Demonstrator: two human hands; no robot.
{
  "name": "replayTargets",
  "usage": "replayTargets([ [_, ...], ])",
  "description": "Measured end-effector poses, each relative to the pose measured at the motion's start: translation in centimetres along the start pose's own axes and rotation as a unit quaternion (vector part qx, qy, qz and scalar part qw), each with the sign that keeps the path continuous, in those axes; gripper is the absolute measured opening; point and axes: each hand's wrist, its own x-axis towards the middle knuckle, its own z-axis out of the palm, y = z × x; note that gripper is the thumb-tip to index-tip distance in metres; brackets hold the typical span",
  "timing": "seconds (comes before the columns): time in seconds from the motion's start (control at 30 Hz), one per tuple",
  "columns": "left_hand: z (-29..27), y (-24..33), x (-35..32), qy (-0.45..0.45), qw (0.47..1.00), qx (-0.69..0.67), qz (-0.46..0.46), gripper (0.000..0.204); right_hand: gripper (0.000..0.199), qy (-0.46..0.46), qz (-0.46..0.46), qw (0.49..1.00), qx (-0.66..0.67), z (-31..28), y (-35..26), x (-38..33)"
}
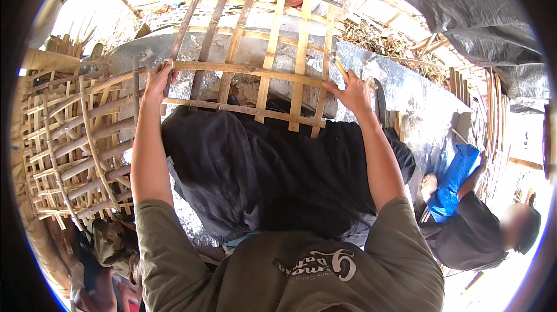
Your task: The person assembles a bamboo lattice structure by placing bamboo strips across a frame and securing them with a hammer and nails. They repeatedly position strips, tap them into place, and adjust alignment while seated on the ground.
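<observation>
A bamboo lattice panel [237, 69] of crossed split strips leans upright in front of me, its lower edge against the black cloth [261, 167] over my lap. My left hand [156, 81] is closed around its left end, where a long strip meets a cross strip. In my right hand [353, 92] is a hammer [341, 70] with a pale wooden handle and a shiny metal head, pointing up and away. The thumb of that hand rests by the right end of the middle cross strip. A dark blade [380, 102] stands just right of my right wrist.
Finished-looking lattice panels [81, 149] are stacked at the left. A silvery sheet [415, 120] covers the surface around me. At the right a person in dark clothes [470, 236] sits by a blue plastic sheet [455, 181]. Bamboo scraps [386, 42] lie at the back right.
</observation>
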Motion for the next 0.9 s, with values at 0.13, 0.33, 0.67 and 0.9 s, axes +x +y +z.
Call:
replayTargets([
  [0.13,-0.2,1.6,-0.3,0.012,1.0,0.022,0.019,0.03,0.088,-0.011,0.012,1.0,0.017,-0.3,-0.1,0.1],
  [0.33,0.9,4.8,-1.7,0.011,0.998,0.016,0.062,0.029,0.076,0.059,-0.015,0.998,0.033,0.2,1.4,0.4],
  [0.67,1.5,7.8,-3.2,0.047,0.994,0.049,0.083,0.03,0.059,0.086,-0.043,0.991,0.094,-2.1,0.4,-0.7],
  [0.9,1.7,8.6,-4.4,0.052,0.994,0.022,0.096,0.032,0.033,0.093,-0.031,0.986,0.134,-0.2,1.8,0.5],
])
